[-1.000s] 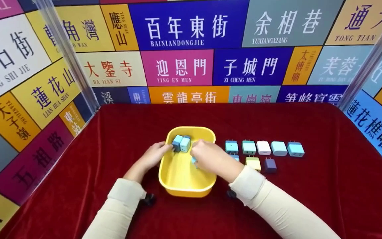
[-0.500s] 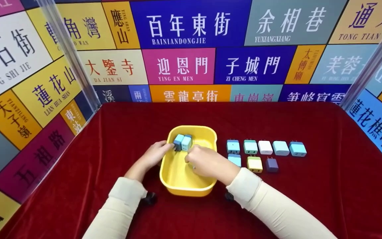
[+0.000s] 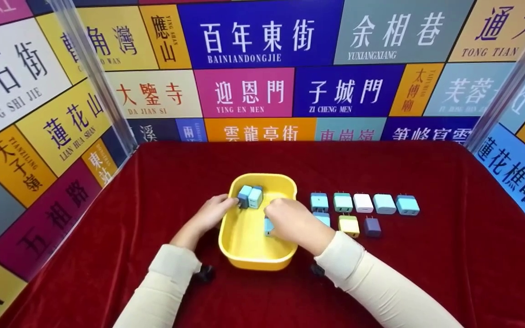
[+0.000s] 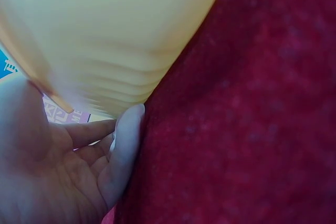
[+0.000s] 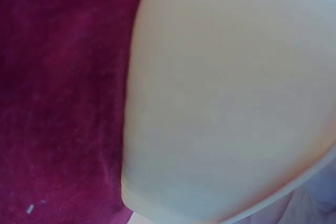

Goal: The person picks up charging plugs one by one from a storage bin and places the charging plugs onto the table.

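A yellow plastic basin (image 3: 244, 246) stands on the dark red cloth. My left hand (image 3: 211, 213) holds its left rim; in the left wrist view fingers (image 4: 126, 140) lie against the outer wall. My right hand (image 3: 292, 221) reaches over the right rim into the basin, fingers curled around a blue plug charger (image 3: 268, 227), which they partly cover. At the basin's far left corner several chargers stand together, among them a light blue charger (image 3: 255, 197) and a dark blue charger (image 3: 244, 197). In the right wrist view the basin's outer wall hides most of the right hand.
Right of the basin, chargers lie in two rows: a white charger (image 3: 362, 203) and others behind, a yellow-green charger (image 3: 348, 225) and a navy charger (image 3: 372, 227) in front. My right hand partly covers another blue charger (image 3: 321, 219). Printed panels (image 3: 262, 36) surround the cloth.
Inside the basin my right hand moves a little left, then back right. The blue charger, hidden by the fingers half a second ago, shows again below them. My left hand stays at the rim.
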`<state>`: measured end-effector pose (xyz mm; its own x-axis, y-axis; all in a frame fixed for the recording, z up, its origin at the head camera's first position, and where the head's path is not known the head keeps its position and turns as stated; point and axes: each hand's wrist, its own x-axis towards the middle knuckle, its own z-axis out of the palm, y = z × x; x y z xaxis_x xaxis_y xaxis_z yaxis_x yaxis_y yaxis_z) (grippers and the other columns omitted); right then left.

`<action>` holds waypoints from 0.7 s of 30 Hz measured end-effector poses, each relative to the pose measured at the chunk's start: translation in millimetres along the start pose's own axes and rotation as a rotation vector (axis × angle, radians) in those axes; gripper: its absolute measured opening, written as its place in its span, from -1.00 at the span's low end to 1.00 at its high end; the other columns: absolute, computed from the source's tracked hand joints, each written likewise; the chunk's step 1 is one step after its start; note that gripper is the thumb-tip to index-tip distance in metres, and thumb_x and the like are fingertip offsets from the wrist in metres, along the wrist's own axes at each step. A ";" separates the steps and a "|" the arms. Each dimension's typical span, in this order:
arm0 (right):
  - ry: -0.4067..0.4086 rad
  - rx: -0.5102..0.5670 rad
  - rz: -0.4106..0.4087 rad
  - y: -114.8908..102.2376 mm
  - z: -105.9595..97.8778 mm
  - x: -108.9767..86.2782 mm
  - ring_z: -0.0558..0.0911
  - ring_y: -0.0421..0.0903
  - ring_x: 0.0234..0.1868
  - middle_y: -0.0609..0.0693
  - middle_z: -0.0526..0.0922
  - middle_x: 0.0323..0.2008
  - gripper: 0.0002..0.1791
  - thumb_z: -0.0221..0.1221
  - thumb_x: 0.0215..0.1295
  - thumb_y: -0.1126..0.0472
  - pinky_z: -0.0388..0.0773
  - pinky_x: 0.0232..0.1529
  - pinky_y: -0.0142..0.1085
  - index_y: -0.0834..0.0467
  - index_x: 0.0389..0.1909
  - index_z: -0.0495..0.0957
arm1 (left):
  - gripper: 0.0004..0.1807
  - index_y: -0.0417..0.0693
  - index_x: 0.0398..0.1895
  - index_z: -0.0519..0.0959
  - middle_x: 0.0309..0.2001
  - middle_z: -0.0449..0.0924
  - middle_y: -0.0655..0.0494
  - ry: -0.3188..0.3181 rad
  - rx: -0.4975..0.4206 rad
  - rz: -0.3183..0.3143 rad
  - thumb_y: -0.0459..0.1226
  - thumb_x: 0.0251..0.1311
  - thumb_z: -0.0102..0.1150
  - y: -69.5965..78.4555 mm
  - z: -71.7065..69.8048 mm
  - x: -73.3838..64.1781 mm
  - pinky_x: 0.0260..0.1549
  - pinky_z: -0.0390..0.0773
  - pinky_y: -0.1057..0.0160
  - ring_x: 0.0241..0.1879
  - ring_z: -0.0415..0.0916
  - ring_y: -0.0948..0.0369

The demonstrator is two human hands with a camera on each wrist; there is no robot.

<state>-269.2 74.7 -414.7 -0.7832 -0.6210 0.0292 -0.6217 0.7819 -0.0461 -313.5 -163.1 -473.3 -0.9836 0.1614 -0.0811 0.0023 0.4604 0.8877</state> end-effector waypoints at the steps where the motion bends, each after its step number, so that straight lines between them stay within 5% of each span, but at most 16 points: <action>1: -0.002 -0.003 0.000 0.0 0.3 -0.1 0.59 0.03 -0.31 0.11 0.67 -0.28 -0.78 0.53 0.19 0.24 0.67 -0.18 -0.12 0.21 -0.30 0.66 | -0.41 -0.29 0.29 0.59 -0.01 0.74 -0.14 -0.001 -0.001 0.000 -0.01 0.47 0.04 0.3 -0.1 -0.1 -0.14 0.72 0.17 -0.17 0.72 0.11; 14: 0.021 -0.058 -0.077 -1.8 3.0 -3.7 0.54 -0.02 -0.34 0.06 0.62 -0.30 -0.84 0.47 0.22 0.28 0.64 -0.25 -0.18 0.20 -0.24 0.70 | -0.43 -0.27 0.29 0.59 -0.01 0.74 -0.12 0.002 -0.015 -0.005 -0.01 0.48 0.05 3.1 -0.6 -0.3 -0.15 0.72 0.17 -0.18 0.72 0.12; 21: 0.023 0.004 -0.079 -0.1 0.2 -5.4 0.53 -0.05 -0.34 0.02 0.63 -0.30 -0.75 0.55 0.16 0.21 0.61 -0.24 -0.20 0.18 -0.22 0.70 | -0.46 -0.27 0.23 0.62 -0.08 0.75 -0.11 0.006 -0.019 -0.005 -0.02 0.47 0.05 0.4 0.0 -0.7 -0.22 0.72 0.19 -0.23 0.72 0.13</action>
<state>-265.0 78.0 -415.0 -0.7317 -0.6793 0.0556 -0.6816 0.7303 -0.0468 -312.8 -163.0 -472.9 -0.9846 0.1537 -0.0833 -0.0064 0.4445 0.8958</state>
